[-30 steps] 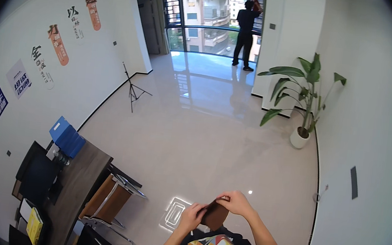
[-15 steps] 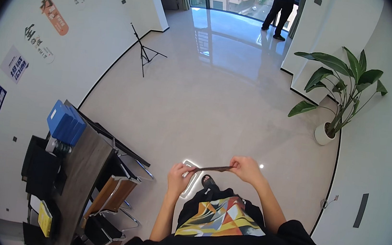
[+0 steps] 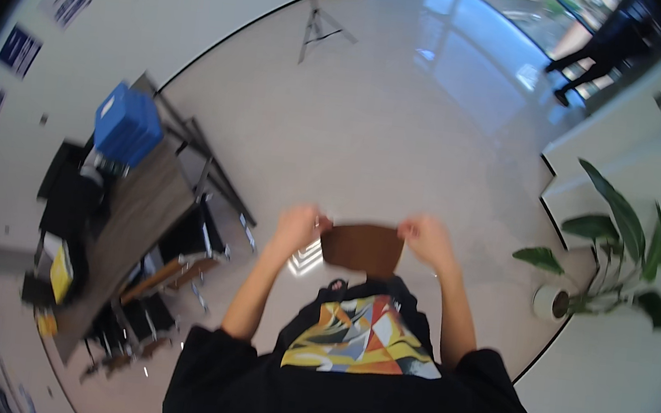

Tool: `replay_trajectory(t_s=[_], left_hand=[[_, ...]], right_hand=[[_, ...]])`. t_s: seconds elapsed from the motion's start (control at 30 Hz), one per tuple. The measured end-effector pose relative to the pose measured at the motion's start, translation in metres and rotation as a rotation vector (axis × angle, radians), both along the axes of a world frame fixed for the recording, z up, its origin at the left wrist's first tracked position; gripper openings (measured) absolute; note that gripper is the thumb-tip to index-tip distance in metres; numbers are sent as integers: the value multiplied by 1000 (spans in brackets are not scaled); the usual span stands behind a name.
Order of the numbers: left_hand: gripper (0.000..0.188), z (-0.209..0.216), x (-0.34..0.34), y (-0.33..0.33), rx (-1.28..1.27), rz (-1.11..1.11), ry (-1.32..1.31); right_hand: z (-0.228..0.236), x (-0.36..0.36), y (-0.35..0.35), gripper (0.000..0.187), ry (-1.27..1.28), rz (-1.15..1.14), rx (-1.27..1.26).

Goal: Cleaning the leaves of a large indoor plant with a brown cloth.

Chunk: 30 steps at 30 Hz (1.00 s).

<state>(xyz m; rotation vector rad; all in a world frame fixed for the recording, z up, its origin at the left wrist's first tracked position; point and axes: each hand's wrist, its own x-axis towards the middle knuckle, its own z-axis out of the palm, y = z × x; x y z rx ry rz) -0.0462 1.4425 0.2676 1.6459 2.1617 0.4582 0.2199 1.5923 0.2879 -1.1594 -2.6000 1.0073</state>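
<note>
A flat brown piece point(image 3: 362, 247), roughly rectangular with a slightly bowed lower edge, hangs in front of my body. Its broad side now shows; whether it is leather, cloth or board I cannot tell. My left hand point(image 3: 295, 229) pinches its upper left corner. At the opposite upper corner, my right hand point(image 3: 427, 242) grips it the same way. Both hands are a little blurred. Below the piece are my black shirt with a colourful print and part of one sandal.
On the left stands a wooden table point(image 3: 146, 214) with blue folders point(image 3: 128, 126) and a yellow item point(image 3: 62, 272); chairs point(image 3: 168, 274) line its near side. A tripod point(image 3: 316, 25) stands ahead. A potted plant point(image 3: 553, 303) is at right, and another person point(image 3: 600, 54) by the window.
The brown piece has turned from nearly edge-on to broadside, still held by both hands. My hands have risen in the picture. The view has swung, tilting the room.
</note>
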Motion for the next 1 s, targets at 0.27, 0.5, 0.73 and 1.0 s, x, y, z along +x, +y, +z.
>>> replay_trajectory(t_s=[0.27,0.5,0.73,1.0], left_hand=[[35,142,-33,31,1140,454,649],[20,79,-42,2,1156,643,801],[17,70,-48,-43,1080,724,971],[21,61,-126,-81,801,1121,643]], right_hand=[[137,-122,79,14,881,234,587],[91,-167,99,27,986,427,680],[84,-224,82,29,1154,613,648],[65,-348,34,19,917,812,450]])
